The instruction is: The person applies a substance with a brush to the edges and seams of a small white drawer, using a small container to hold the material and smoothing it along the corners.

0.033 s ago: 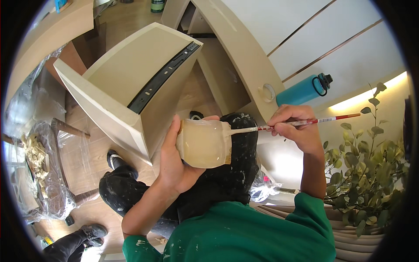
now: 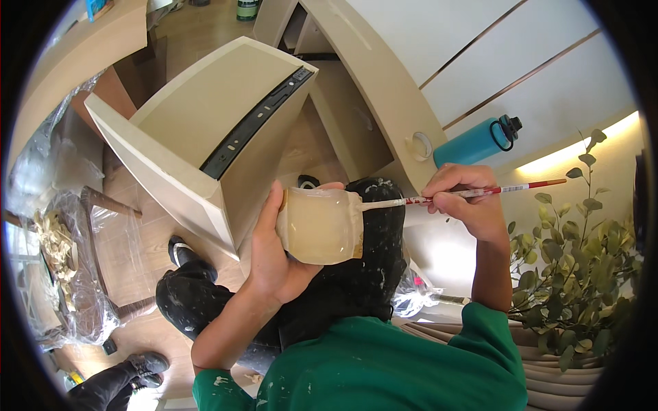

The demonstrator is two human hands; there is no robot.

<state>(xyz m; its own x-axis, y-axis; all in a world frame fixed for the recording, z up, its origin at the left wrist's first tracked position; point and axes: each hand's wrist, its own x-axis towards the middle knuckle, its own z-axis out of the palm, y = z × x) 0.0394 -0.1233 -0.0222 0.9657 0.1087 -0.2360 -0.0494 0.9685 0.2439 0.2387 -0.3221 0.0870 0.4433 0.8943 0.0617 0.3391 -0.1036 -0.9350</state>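
Observation:
My left hand [image 2: 271, 264] cradles a translucent cup [image 2: 319, 226] with cream paint in it, fingers wrapped around its side and base. In my right hand [image 2: 469, 202] is a thin paintbrush [image 2: 534, 185], pinched along its red and white handle. The brush's paint-coated end rests at the right-hand edge of the cup, and its bristles cannot be made out. Both hands are above my dark, paint-spotted trousers [image 2: 384, 240]. Beyond the cup stands a cream drawer [image 2: 257, 161] with a black slide rail [image 2: 257, 123] along its side.
A cream cabinet [image 2: 391, 89] curves behind the drawer, bearing a tape roll [image 2: 428, 145] and a blue bottle [image 2: 469, 142]. Leafy plant stems [image 2: 582, 274] rise at the right. At the left is a chair [image 2: 92, 274] under clear plastic. Another person's shoe [image 2: 147, 362] shows at lower left.

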